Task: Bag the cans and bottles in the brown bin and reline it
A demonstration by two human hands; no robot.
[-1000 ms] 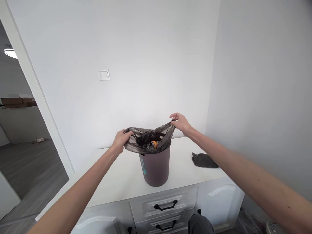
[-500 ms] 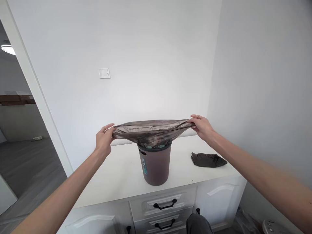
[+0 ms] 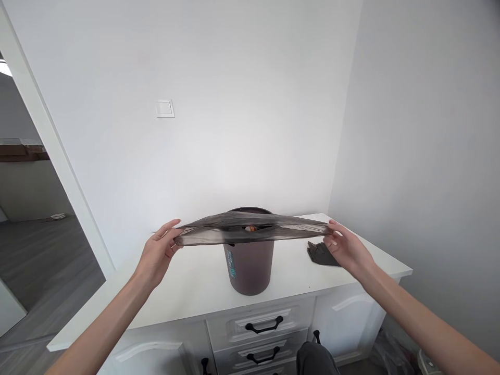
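A thin dark translucent trash bag (image 3: pixel 207 235) is stretched wide across the mouth of a brown-purple trash can (image 3: pixel 250 271). My left hand (image 3: pixel 158 251) pinches the bag's left edge, and my right hand (image 3: pixel 347 247) grips its right edge. The bag's rim is pulled into a long narrow opening at about the height of the can's rim. Through the gap, something small and orange-white shows inside the can; I cannot make out what it is. A folded dark plastic bag (image 3: pixel 322 253) lies on the counter, partly hidden behind my right hand.
The can stands upright on a white cabinet top (image 3: pixel 187 284) with black-handled drawers (image 3: pixel 264 325) below. A wall switch (image 3: pixel 165 109) is on the wall behind. A doorway opens at left. My knee (image 3: pixel 315 359) is near the cabinet front; clear plastic (image 3: pixel 392 354) lies on the floor at right.
Both hands have come down and moved farther apart, my right one outward. The bag's rim has dropped from above the can to its mouth and is stretched longer and narrower.
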